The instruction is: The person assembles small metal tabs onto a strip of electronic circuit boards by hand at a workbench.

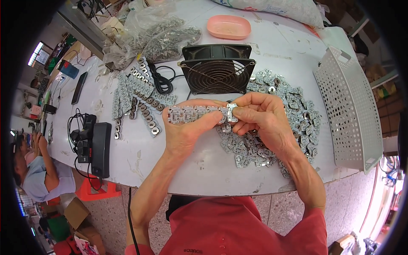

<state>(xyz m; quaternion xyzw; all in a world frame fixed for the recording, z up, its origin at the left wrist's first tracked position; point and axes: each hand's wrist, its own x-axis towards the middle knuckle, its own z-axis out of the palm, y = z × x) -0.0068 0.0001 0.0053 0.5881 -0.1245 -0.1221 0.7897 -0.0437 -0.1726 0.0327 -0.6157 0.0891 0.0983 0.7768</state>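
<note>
My left hand (183,137) is closed on a strip of small grey circuit boards (187,114), held level above the table, its thumb laid along the front near the right end. At that end my right hand (268,121) pinches a single small board (232,113) between thumb and fingertips. This board stands upright against the strip; whether the two are joined, I cannot tell. Beneath and beyond my right hand spreads a heap of loose small boards (251,149) with shiny metal parts. Left of my hands lie stacked strips of similar boards (138,87).
A black fan (219,76) stands just beyond my hands, beside a coiled cable (163,84). At right is a white perforated basket (349,114); at the back, a pink dish (229,28) and bags of metal parts (168,44). A black adapter (100,148) and another person (40,170) are left.
</note>
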